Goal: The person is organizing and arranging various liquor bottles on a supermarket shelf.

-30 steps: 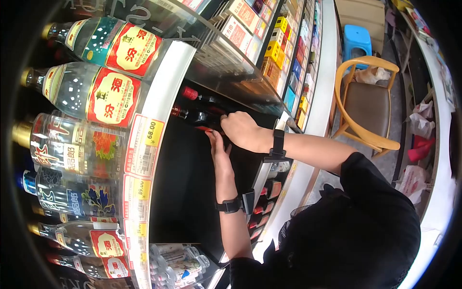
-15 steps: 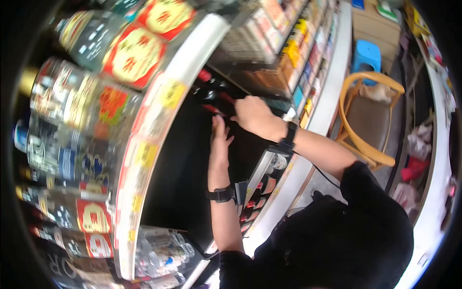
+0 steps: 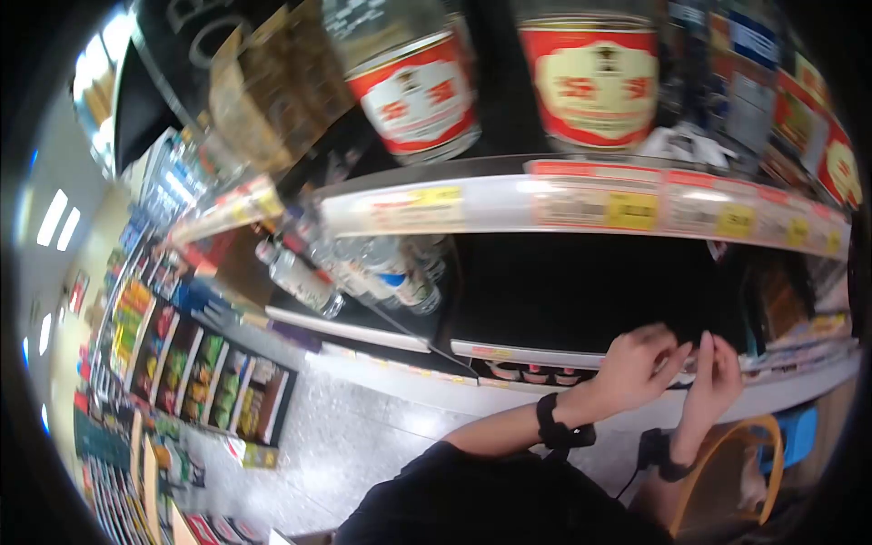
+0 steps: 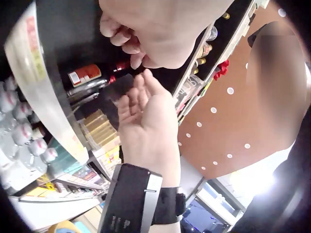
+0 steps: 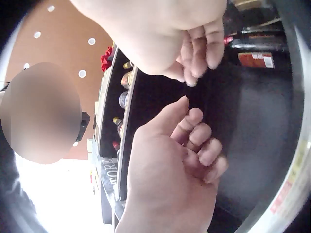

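My left hand (image 3: pixel 639 371) is raised in front of the black lower shelf (image 3: pixel 581 291), its fingers loosely bent and nothing in them. Close beside it is my right hand (image 3: pixel 715 380), palm turned inward and holding nothing. The right wrist view puts the left hand (image 5: pixel 167 170) below, with its palm showing, and the right hand (image 5: pixel 155 34) above it. Behind the right hand there, a dark bottle (image 5: pixel 257 46) with a red label is partly hidden. The left wrist view has that red label (image 4: pixel 85 75) past the fingertips of both hands.
Above the hands runs a white shelf edge (image 3: pixel 490 207) with price tags. Clear liquor bottles (image 3: pixel 595 91) with red labels stand on it. Several small clear bottles (image 3: pixel 400 277) fill the shelf to the left. A wooden chair (image 3: pixel 772 454) is at the lower right.
The head view has swung round to the left, bringing the aisle into sight. Both hands were at the dark bottles in the shelf and are now drawn back near its front edge.
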`<state>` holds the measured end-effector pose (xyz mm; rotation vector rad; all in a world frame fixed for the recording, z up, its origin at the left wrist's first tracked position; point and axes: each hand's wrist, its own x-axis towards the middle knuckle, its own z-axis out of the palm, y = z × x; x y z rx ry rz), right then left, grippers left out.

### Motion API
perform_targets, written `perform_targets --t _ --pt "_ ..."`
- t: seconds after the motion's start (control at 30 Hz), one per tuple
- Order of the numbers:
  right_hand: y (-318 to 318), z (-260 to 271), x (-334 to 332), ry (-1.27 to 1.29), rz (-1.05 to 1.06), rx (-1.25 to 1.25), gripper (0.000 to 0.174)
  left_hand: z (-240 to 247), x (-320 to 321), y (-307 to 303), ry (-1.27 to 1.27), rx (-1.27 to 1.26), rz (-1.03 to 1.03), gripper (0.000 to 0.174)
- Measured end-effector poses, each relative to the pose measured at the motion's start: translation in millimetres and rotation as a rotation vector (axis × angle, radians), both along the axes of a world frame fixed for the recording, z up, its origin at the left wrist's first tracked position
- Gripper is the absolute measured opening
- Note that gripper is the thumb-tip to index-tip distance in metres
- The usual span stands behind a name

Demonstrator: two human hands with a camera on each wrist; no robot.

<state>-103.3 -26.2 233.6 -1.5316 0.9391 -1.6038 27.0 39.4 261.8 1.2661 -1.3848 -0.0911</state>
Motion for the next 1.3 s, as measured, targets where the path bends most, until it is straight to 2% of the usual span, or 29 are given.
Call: perform_targets --t 0.13,0.3,0.33,0.4,0.47,0.57,0.67,0.7,0.73,0.77,0.83,0.87,0.97,1.1,1.2,1.27,1.3 --pt "39.0 -10.8 38.7 -0.062 0.124 -0.011 0.010 -23.3 29.0 52.0 -0.119 -0.135 0.175 0.022" --pt "104.1 -17.1 89.8 -0.038 0.328 -0.089 0.008 -62.6 76.0 134.1 -0.204 -0.280 0.170 0.013" --pt "117.1 -17.1 100.9 -0.039 0.314 -0.090 0.008 -69.8 90.5 150.0 -0.190 -0.334 0.169 0.012" --pt "143.9 -16.5 119.6 0.067 0.431 -0.119 0.009 -71.6 122.7 184.4 -0.186 -0.325 0.193 0.011" --pt "170.6 -17.4 143.6 0.090 0.446 -0.074 0.012 -73.1 157.5 219.9 -0.181 -0.318 0.238 0.010" --pt "202.8 -31.0 188.1 0.063 0.567 -0.249 0.017 -80.9 212.0 265.0 -0.153 -0.355 0.485 0.008" --pt "228.9 -34.2 234.8 0.131 0.628 -0.403 0.018 -89.3 265.8 299.6 -0.044 -0.516 0.717 0.036" --pt "242.1 -11.5 251.3 0.116 0.723 -0.324 0.016 -85.8 283.3 314.1 -0.065 -0.391 0.835 0.046" --pt "251.4 -7.5 266.0 0.119 0.712 -0.317 0.016 -81.8 299.7 327.6 -0.089 -0.259 0.946 0.055" --pt "259.8 -5.7 277.4 0.111 0.735 -0.258 0.015 -74.1 313.3 332.8 -0.087 -0.250 0.933 0.055" --pt "273.2 3.5 302.9 0.131 0.752 -0.210 0.015 -55.6 336.7 337.0 0.072 -0.128 1.044 0.069" --pt "279.6 6.6 315.0 0.122 0.748 -0.176 0.016 -50.3 346.4 339.9 0.074 -0.123 1.023 0.069" --pt "288.5 3.6 334.7 0.151 0.761 -0.194 0.017 -32.6 372.9 333.4 0.032 -0.037 1.006 0.090" --pt "293.6 -3.1 339.4 0.178 0.759 -0.152 0.016 -25.5 386.2 324.7 0.006 0.056 0.984 0.081" --pt "294.0 -2.7 338.2 0.174 0.756 -0.095 0.013 -27.7 384.2 324.0 0.134 0.026 0.957 0.072" --pt "293.0 0.7 335.9 0.165 0.783 -0.069 0.012 -26.6 380.8 324.8 0.124 -0.053 1.001 0.067" --pt "291.1 -2.3 335.3 0.161 0.774 -0.092 0.014 -33.0 382.2 324.5 0.141 -0.155 0.938 0.068"
